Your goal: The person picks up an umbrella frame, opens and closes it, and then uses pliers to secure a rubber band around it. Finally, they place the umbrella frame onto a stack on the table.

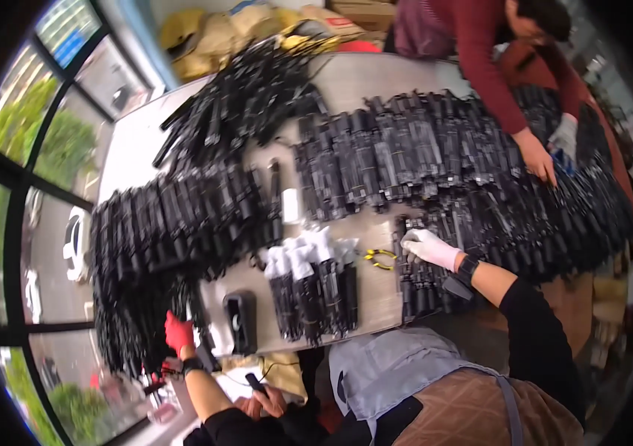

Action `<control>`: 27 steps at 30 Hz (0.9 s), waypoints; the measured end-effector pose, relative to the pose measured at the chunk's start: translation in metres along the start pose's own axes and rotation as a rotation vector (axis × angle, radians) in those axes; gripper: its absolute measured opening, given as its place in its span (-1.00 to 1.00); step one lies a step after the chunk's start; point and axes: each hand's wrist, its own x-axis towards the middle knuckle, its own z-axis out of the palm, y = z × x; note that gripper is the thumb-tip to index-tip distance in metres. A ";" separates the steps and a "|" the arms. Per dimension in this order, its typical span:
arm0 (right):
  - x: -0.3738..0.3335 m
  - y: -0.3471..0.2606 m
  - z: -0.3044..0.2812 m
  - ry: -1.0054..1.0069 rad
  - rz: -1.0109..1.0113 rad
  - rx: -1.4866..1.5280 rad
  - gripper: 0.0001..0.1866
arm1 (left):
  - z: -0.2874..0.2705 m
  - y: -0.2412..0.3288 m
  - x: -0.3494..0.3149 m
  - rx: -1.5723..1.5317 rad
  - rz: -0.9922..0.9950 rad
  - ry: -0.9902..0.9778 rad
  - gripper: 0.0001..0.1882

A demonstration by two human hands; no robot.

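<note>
My left hand (179, 334), in a red glove, is at the right edge of the near left heap of black rods (127, 320). Its fingers are too small and blurred to make out. My right hand (429, 247), in a white glove, has its fingers bent down on the left end of a row of slim black rod-like pieces (417, 286), closed round the top of one. Left of it on the table lies a yellow-and-black ring-shaped tool (380, 259). Between my hands stands a group of black rods with white wrapping (309, 256) over their tops.
Long rows of black rods (376, 156) cover much of the table (398, 70), with a loose pile (246, 97) at the back. A black box-like holder (241, 321) stands at the front edge. Across the table a co-worker's hand (536, 154) touches rods; another person's hands (268, 401) hold a dark object below.
</note>
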 end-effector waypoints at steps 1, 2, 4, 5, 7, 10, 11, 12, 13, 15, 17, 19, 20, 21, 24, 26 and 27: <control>-0.004 0.010 -0.024 0.065 0.030 0.010 -0.79 | 0.008 0.024 0.005 0.035 0.028 0.021 -0.20; -0.004 0.019 -0.044 0.264 -0.119 -0.267 -0.77 | 0.007 0.048 0.000 0.075 0.034 0.056 -0.29; 0.004 0.013 -0.075 0.582 -0.239 -0.603 -0.74 | 0.013 0.075 -0.006 -0.093 0.160 0.123 -0.33; 0.016 0.004 -0.087 0.713 -0.216 -0.647 -0.73 | 0.013 0.081 -0.012 -0.245 0.250 0.197 -0.38; 0.035 -0.021 -0.110 1.008 -0.203 -0.791 -0.72 | 0.008 0.111 -0.036 -0.573 0.408 0.181 -0.50; 0.088 -0.008 -0.160 1.178 -0.105 -0.617 -0.66 | -0.022 0.197 -0.117 -0.990 0.481 -0.091 -0.61; 0.097 0.000 -0.179 1.260 -0.054 -0.525 -0.62 | -0.024 0.218 -0.138 -0.972 0.545 -0.151 -0.59; 0.107 -0.004 -0.185 1.244 -0.074 -0.519 -0.62 | -0.026 0.224 -0.154 -0.939 0.585 -0.193 -0.57; 0.111 -0.012 -0.190 1.106 -0.056 -0.501 -0.58 | -0.023 0.226 -0.165 -0.936 0.570 -0.174 -0.57; 0.107 -0.030 -0.207 0.851 -0.013 -0.470 -0.48 | -0.013 0.235 -0.184 -0.697 0.796 -0.102 -0.57; 0.088 -0.053 -0.230 0.795 -0.038 -0.444 -0.48 | -0.018 0.258 -0.196 -0.662 0.842 0.024 -0.55; 0.052 -0.077 -0.246 0.668 -0.065 -0.405 -0.47 | -0.031 0.280 -0.211 -0.586 0.917 0.251 -0.52; 0.032 -0.091 -0.240 0.666 -0.078 -0.409 -0.47 | -0.039 0.294 -0.217 -0.582 0.988 0.283 -0.50; 0.010 -0.099 -0.226 0.546 -0.147 -0.228 -0.50 | -0.049 0.312 -0.222 -0.575 1.060 0.315 -0.49; -0.055 -0.112 -0.178 0.279 -0.311 0.175 -0.64 | -0.095 0.395 -0.257 -0.535 1.265 0.439 -0.41; -0.105 -0.120 -0.158 0.170 -0.360 0.009 -0.63 | -0.130 0.440 -0.284 -0.565 1.382 0.581 -0.36; -0.125 -0.126 -0.150 0.061 -0.402 -0.159 -0.61 | -0.149 0.450 -0.293 -0.573 1.449 0.652 -0.34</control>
